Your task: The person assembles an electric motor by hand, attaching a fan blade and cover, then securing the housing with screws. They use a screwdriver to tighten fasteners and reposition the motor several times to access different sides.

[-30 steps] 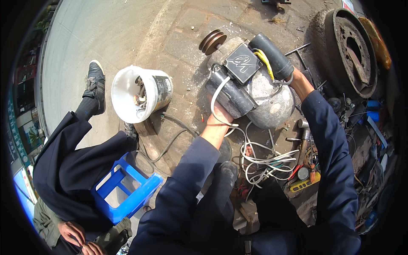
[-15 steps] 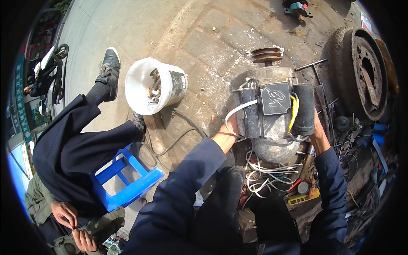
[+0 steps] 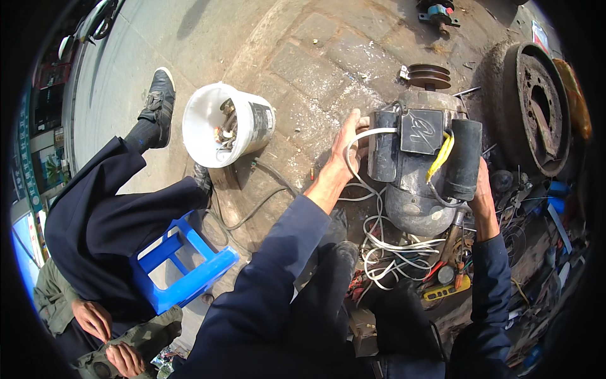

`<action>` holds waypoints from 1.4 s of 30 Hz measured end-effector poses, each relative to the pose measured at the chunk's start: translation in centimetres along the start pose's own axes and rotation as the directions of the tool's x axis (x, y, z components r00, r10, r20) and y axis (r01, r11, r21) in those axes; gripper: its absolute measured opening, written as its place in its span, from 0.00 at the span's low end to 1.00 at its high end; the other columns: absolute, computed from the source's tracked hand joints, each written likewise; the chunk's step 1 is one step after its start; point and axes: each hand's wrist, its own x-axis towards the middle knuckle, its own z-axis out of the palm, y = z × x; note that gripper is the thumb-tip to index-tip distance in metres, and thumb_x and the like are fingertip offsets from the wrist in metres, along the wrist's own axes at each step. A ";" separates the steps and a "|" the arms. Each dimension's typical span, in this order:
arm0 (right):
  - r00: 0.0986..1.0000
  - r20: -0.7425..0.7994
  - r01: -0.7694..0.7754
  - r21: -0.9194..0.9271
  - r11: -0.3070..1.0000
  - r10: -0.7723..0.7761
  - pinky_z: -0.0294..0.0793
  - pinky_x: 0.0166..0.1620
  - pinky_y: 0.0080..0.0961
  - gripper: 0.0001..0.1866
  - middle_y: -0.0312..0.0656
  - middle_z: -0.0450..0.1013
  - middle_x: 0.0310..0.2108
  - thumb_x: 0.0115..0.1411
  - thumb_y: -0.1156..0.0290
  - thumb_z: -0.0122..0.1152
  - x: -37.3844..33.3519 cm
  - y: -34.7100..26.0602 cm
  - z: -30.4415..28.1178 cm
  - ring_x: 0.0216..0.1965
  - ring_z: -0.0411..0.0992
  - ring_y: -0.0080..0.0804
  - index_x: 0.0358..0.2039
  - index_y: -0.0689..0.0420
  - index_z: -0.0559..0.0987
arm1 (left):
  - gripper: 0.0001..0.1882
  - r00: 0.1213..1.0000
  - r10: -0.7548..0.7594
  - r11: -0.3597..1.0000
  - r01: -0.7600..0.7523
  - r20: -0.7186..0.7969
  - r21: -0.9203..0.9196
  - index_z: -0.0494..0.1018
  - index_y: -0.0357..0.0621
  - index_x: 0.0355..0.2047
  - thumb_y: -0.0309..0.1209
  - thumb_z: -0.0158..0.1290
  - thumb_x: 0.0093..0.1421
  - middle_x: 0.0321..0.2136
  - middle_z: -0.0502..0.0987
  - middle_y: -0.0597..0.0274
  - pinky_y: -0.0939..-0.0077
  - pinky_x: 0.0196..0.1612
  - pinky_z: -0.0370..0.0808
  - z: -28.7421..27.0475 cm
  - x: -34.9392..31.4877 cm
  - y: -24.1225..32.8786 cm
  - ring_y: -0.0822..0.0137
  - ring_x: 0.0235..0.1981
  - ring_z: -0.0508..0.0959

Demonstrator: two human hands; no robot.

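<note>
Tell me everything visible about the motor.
The motor looks metal and scuffed grey, near end rounded, brown grooved pulley at the far end. Black cylinders flank its dark box, a white cable and yellow sleeve adjoining. It lies pulley away, underside hidden. The right grip is against one cylinder; the left grip's contact is unclear.

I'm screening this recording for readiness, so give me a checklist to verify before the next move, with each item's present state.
1. Left hand gripping the motor: not ok; its fingers look open beside the left black cylinder.
2. Right hand grip: cannot tell; its fingers are hidden behind the right black cylinder.
3. White cable clear of the hands: not ok; it arcs across the left hand.
4. Black box closed on top: ok; its cover is on.
5. Pulley clear of the white bucket: ok; they are apart.
6. Motor steady underneath: cannot tell; its underside is hidden.
</note>
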 end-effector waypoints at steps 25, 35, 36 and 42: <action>0.849 -0.365 0.119 -0.572 0.811 -0.382 0.79 0.54 0.44 0.34 0.62 0.79 0.52 0.73 0.44 0.61 -2.0 -5.6 5.3 0.50 0.81 0.52 0.55 0.69 0.82 | 0.28 0.735 0.678 0.723 -0.665 -0.005 0.188 0.72 0.29 0.64 0.35 0.64 0.70 0.64 0.74 0.47 0.65 0.67 0.74 5.0 -8.5 1.1 0.59 0.62 0.77; 0.996 0.042 0.090 -0.286 0.954 -0.081 0.77 0.43 0.45 0.36 0.58 0.79 0.32 0.79 0.41 0.48 0.6 -3.1 7.8 0.37 0.80 0.47 0.43 0.68 0.83 | 0.33 0.875 0.483 0.875 -0.483 0.013 -0.003 0.75 0.36 0.62 0.54 0.56 0.71 0.56 0.82 0.50 0.58 0.65 0.77 0.4 -6.5 2.9 0.56 0.56 0.82; 0.995 0.075 0.084 -0.290 0.953 -0.065 0.77 0.40 0.40 0.35 0.52 0.79 0.30 0.79 0.41 0.49 0.6 -3.2 7.6 0.34 0.80 0.37 0.43 0.67 0.83 | 0.36 0.881 0.473 0.881 -0.472 -0.002 0.029 0.74 0.36 0.64 0.55 0.56 0.70 0.57 0.81 0.50 0.57 0.67 0.75 0.1 -6.4 3.0 0.55 0.58 0.81; 0.994 0.107 0.018 -0.152 0.988 -0.001 0.76 0.37 0.32 0.29 0.41 0.80 0.30 0.77 0.45 0.56 -0.9 -2.3 6.0 0.33 0.77 0.27 0.42 0.64 0.85 | 0.32 0.896 0.444 0.895 -0.443 0.012 -0.057 0.75 0.38 0.62 0.53 0.56 0.71 0.55 0.81 0.53 0.59 0.63 0.78 -1.1 -5.9 3.0 0.58 0.56 0.82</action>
